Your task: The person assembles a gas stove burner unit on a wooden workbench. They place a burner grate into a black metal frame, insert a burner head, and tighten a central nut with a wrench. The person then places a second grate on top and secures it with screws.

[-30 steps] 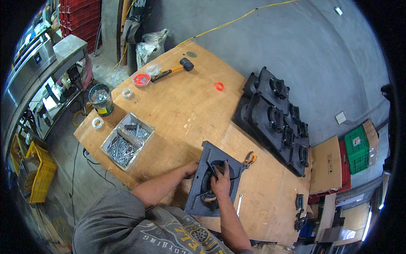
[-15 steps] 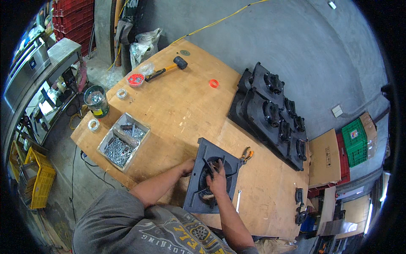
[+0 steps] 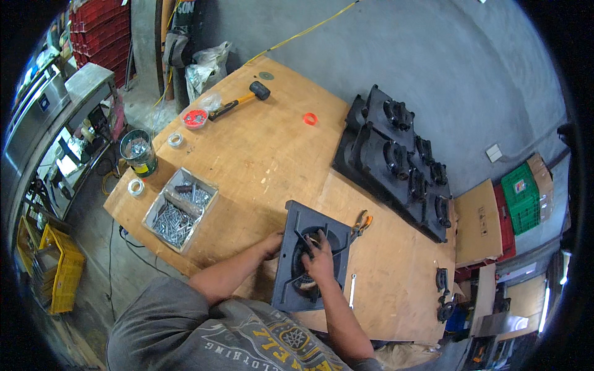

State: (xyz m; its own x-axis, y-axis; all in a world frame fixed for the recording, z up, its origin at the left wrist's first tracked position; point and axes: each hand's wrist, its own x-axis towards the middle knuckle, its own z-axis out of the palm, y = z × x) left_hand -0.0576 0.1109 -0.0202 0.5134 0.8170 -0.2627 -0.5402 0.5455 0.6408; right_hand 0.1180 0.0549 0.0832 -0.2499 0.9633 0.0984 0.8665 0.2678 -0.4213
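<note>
Burner plate: I have the black plate (image 3: 288, 258) at the near edge of the worktop (image 3: 247, 161), slightly turned, its round opening facing up.
Right hand: I see the right hand (image 3: 320, 260) over that opening, fingers spread apart and reaching in; I cannot tell whether they pinch anything.
Left hand: the left hand (image 3: 272, 245) is at the plate's left edge, fingers partly hidden; I cannot tell whether it grips.
Close by: orange-handled pliers (image 3: 361, 224) lie just beside the plate's right edge, and a wrench (image 3: 352, 292) lies near the right forearm.
Blocking my view: the right hand covers part of the opening.
Far right: stacked black plates (image 3: 396, 167) with raised burner parts fill that side of the worktop; two dark curved parts (image 3: 442, 281) lie at its right edge.
Far end: I find a mallet (image 3: 244, 99) beside a clear bag (image 3: 211, 102), and an orange-red ring (image 3: 314, 120) well apart from them.
Divided box: the pale box (image 3: 201, 224) holds many long screws in one compartment and smaller metal pieces in the other.
Bucket: the dark bucket (image 3: 144, 168) contains small metal parts.
Red dish: small metal pieces lie in the red dish (image 3: 187, 117).
Floor: a yellow crate (image 3: 62, 266) stands at left.
</note>
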